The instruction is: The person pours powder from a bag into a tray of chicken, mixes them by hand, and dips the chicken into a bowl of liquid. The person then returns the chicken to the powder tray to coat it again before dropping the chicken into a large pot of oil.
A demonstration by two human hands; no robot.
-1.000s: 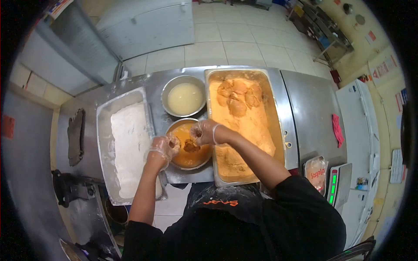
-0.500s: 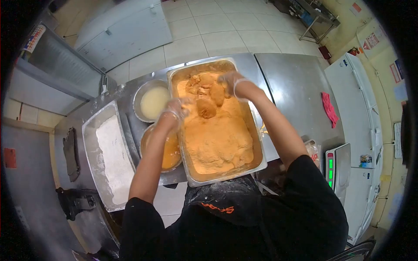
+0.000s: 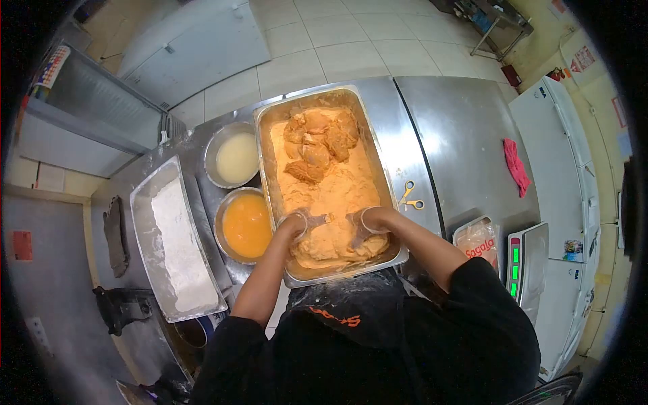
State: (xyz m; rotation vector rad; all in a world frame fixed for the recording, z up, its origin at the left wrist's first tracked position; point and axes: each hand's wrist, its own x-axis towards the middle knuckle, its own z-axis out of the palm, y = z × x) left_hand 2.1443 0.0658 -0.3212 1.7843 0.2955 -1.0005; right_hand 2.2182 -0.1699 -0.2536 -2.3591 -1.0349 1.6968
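A large steel pan holds orange breading mix, with several coated chicken pieces piled at its far end. Both my gloved hands are sunk into the mix at the near end. My left hand and my right hand are partly buried in crumbs, fingers cupped, so what they hold is hidden. A round bowl of orange batter sits just left of my left hand. Behind it stands a bowl of pale liquid.
A steel tray of white flour lies at the left. Yellow-handled scissors rest on the counter right of the pan. A red cloth, a bag and a digital scale are at the right.
My hands moved from the batter bowl to the far end of the pan, left a piece there, then pulled back into the mix at the near end.
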